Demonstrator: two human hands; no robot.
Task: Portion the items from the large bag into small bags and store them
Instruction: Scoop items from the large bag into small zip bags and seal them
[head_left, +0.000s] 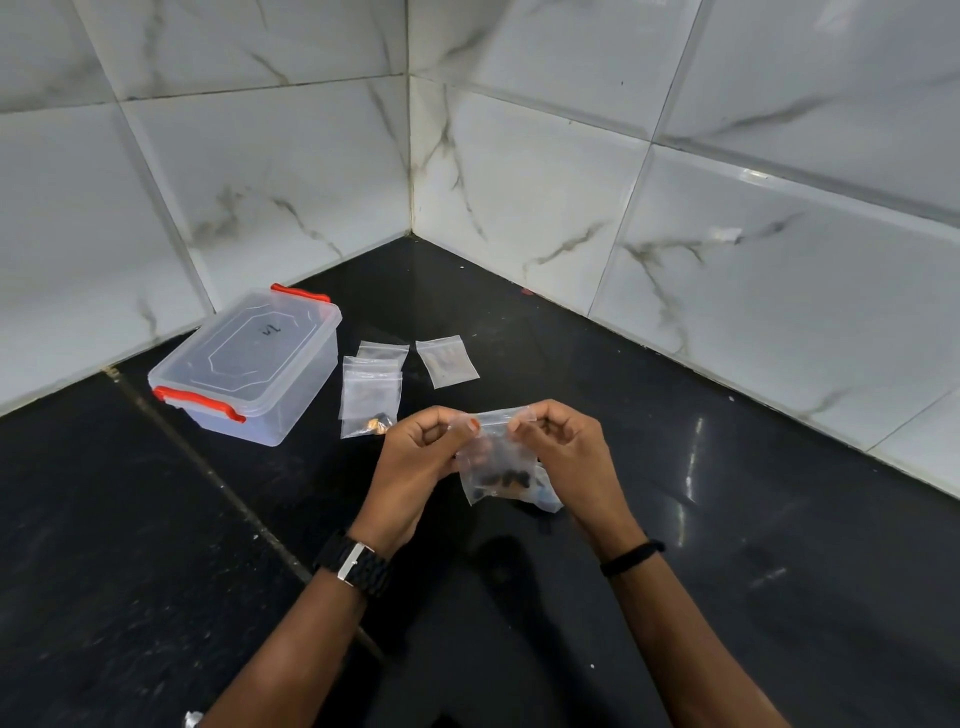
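Both hands hold a clear plastic zip bag (501, 467) above the black counter, with small dark pieces gathered at its bottom. My left hand (415, 462) pinches the bag's top edge at its left end, and my right hand (563, 452) pinches the same edge at its right end. Beyond the hands lie small clear zip bags: a stack (370, 395) with a few dark and orange bits in the front one, and a single bag (447, 360) to its right.
A clear lidded storage box (249, 364) with red latches stands at the left near the wall. White marble tile walls (519, 182) meet in a corner behind. The black counter (727, 545) extends to the right and toward me.
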